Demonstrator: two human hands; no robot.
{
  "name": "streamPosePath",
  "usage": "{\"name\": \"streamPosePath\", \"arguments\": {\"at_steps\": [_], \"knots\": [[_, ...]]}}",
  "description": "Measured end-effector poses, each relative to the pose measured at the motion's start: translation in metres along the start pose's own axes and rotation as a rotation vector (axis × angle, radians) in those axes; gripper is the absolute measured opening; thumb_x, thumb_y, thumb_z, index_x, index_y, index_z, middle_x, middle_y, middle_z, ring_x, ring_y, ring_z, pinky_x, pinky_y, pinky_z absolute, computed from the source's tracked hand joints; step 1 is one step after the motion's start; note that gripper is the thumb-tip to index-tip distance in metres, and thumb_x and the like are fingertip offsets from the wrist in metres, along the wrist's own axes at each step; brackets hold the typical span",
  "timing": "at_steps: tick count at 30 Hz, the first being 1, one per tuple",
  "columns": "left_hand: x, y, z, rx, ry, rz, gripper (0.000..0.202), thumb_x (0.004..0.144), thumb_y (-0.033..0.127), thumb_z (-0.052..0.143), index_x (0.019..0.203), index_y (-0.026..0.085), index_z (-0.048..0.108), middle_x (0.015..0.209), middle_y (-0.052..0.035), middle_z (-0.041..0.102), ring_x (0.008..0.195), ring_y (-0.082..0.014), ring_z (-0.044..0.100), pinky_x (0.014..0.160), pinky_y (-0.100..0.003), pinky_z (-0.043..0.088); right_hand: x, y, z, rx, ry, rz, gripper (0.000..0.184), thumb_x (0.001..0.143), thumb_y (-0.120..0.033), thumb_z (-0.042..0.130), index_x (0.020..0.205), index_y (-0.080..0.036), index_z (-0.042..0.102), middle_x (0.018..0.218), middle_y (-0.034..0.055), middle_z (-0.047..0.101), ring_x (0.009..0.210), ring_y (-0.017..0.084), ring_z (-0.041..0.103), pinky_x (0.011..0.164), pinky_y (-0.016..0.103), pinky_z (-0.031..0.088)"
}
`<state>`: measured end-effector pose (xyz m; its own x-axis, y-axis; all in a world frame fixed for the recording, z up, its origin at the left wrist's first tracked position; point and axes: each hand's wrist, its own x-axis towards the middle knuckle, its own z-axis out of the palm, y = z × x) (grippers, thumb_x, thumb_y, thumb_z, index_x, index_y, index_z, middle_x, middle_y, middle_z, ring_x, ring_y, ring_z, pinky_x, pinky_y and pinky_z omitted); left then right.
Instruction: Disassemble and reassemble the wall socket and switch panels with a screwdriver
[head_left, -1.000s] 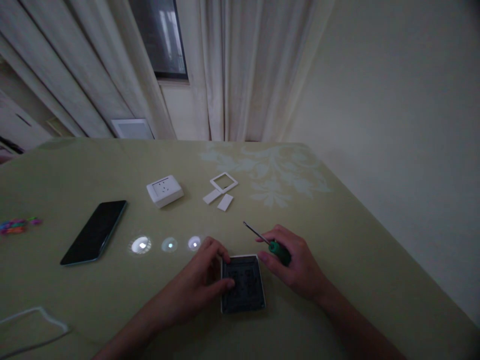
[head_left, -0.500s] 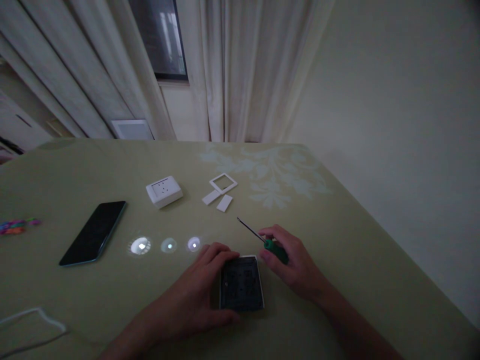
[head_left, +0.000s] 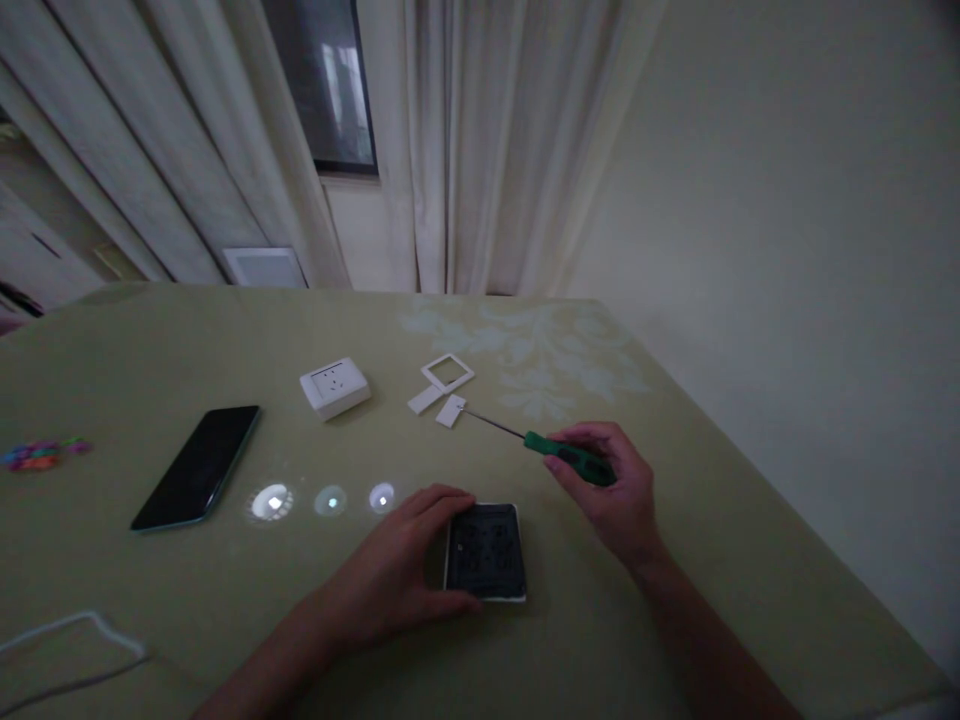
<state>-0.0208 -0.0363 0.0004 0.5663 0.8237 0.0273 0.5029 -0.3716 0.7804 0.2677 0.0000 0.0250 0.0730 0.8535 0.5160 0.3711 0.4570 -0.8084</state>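
My left hand (head_left: pixel 405 560) grips the left side of a square wall switch (head_left: pixel 487 555), fingers at its far edge and thumb at its near edge. The switch lies on the table with a dark face up and a thin white rim. In my right hand (head_left: pixel 611 490) is a screwdriver (head_left: pixel 570 460) with a green handle, held up to the right of the switch. Its thin shaft points left, and in the view its tip meets a small white plate (head_left: pixel 451 411); whether they touch I cannot tell. Beside that plate lie another white strip (head_left: pixel 425 400) and a white square frame (head_left: pixel 448 373).
A white socket box (head_left: pixel 335 388) stands left of the white pieces. Farther left lies a black phone (head_left: pixel 199 468), with a small colourful bundle (head_left: pixel 45 454) near the table's left edge. A white cable (head_left: pixel 94 618) runs at the lower left. A wall (head_left: pixel 787 300) borders the right side.
My right hand has moved right and slightly up with the screwdriver, which now lies at a flatter angle. The left hand keeps its hold on the switch, which has turned slightly.
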Motion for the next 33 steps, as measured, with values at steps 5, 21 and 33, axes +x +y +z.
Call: {"name": "streamPosePath", "arguments": {"at_steps": [5, 21, 33], "knots": [[0.0, -0.007, -0.001, -0.134, -0.013, -0.019, 0.091, 0.074, 0.039, 0.1, 0.153, 0.03, 0.057, 0.159, -0.0135, 0.062, 0.139, -0.038, 0.065, 0.111, -0.054, 0.06, 0.025, -0.044, 0.0, 0.108, 0.123, -0.169, 0.051, 0.078, -0.02, 0.097, 0.117, -0.025, 0.064, 0.095, 0.0006, 0.083, 0.084, 0.021, 0.083, 0.076, 0.032, 0.069], [-0.004, -0.003, -0.005, -0.216, -0.087, -0.158, 0.087, 0.073, 0.028, 0.096, 0.147, 0.033, 0.05, 0.149, -0.0092, 0.064, 0.128, -0.0354, 0.068, 0.112, -0.054, 0.053, 0.061, -0.09, 0.016, -0.144, -0.416, -0.347, 0.011, 0.101, -0.023, 0.068, 0.112, -0.023, 0.067, 0.075, -0.0076, 0.058, 0.061, 0.008, 0.055, 0.062, 0.023, 0.045], [-0.003, -0.003, -0.001, -0.239, -0.014, -0.113, 0.077, 0.074, 0.026, 0.095, 0.14, 0.032, 0.057, 0.143, -0.0067, 0.066, 0.123, -0.0336, 0.068, 0.107, -0.051, 0.056, 0.051, -0.085, 0.035, -0.078, -0.419, -0.303, 0.015, 0.1, -0.033, 0.073, 0.098, -0.024, 0.062, 0.077, -0.0055, 0.064, 0.064, 0.01, 0.058, 0.064, 0.022, 0.048]]}}
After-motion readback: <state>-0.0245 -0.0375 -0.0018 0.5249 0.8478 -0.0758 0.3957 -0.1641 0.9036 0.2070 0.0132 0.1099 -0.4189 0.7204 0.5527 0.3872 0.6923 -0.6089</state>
